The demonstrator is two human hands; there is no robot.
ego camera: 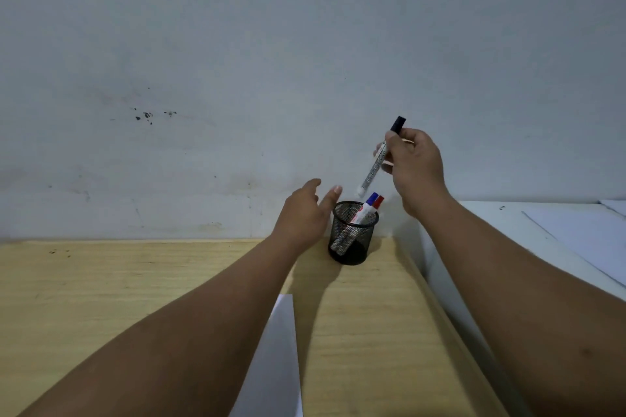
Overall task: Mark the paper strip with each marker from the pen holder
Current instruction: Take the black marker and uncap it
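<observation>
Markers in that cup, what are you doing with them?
The right hand holds a black-capped marker in the air above the mesh cup, cap still on. The left hand hovers open beside the cup. A blue marker and a red marker stand in the cup. The paper strip lies on the desk, with no marks visible.

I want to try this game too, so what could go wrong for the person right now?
The light black mesh pen holder stands near the wooden table's right edge; the open left hand beside it might knock it over, spilling the blue-capped marker and red-capped marker.

The right hand pinches the black-capped white marker in mid-air, so it might slip and drop.

The left forearm crosses the white paper strip and might shift it.
</observation>
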